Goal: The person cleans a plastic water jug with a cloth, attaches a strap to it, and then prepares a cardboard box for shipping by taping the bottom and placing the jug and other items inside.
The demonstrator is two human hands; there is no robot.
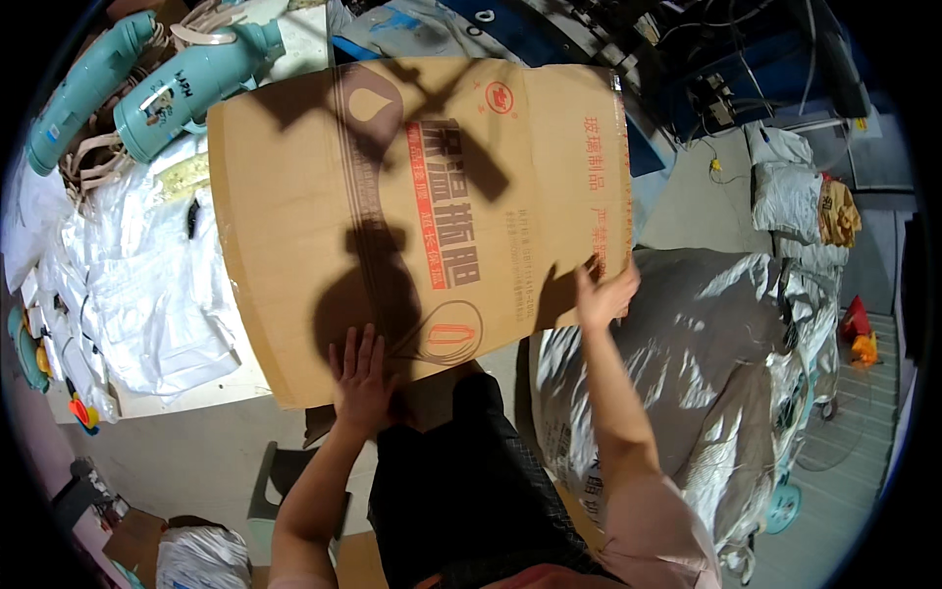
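A large brown cardboard box [294,187] with red and dark print lies in front of me, its left part over the white-covered table. My left hand [360,378] rests flat on the box near its lower edge, fingers stretched out and holding nothing. At the lower right corner, my right hand [606,294] is closed around the box edge, with some fingers hidden behind it. Shadows fall across the box face.
Two teal flasks [182,98] lie at the far left beside white plastic bags [147,314] on the table. A big grey-silver sack [687,324] bulges at my right. A chair [270,501] stands at lower left. Silver bags [785,187] are stacked at far right.
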